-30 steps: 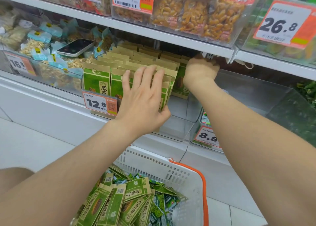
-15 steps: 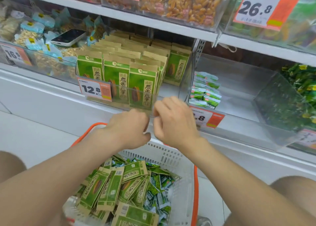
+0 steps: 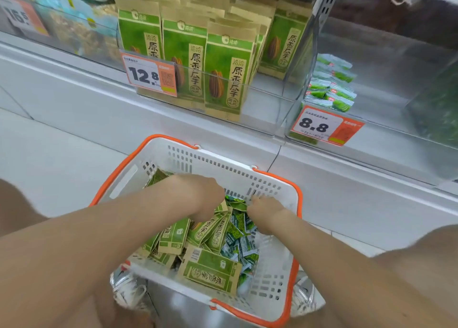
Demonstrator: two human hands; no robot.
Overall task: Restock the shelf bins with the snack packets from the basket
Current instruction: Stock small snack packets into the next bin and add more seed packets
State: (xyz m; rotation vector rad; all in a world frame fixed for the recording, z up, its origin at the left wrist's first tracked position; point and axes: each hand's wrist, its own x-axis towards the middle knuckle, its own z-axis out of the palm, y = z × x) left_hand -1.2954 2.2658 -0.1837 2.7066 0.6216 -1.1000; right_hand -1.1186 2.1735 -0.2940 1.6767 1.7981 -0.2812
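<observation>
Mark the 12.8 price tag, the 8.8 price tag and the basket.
12.8 price tag (image 3: 144,76), head view, on the digits.
8.8 price tag (image 3: 313,127), head view, on the digits.
basket (image 3: 173,139), head view, orange far rim.

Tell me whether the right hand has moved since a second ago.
Yes. The right hand has dropped from above the 12.8 price tag to well below it, into the basket.

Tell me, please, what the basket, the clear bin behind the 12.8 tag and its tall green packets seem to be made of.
Basket: white moulded plastic, matte, by its slotted walls. Bin: clear rigid plastic, perhaps acrylic, glossy; contents show through. Tall green packets: apparently kraft paper, matte, tan unprinted edges; lining hidden.
</observation>
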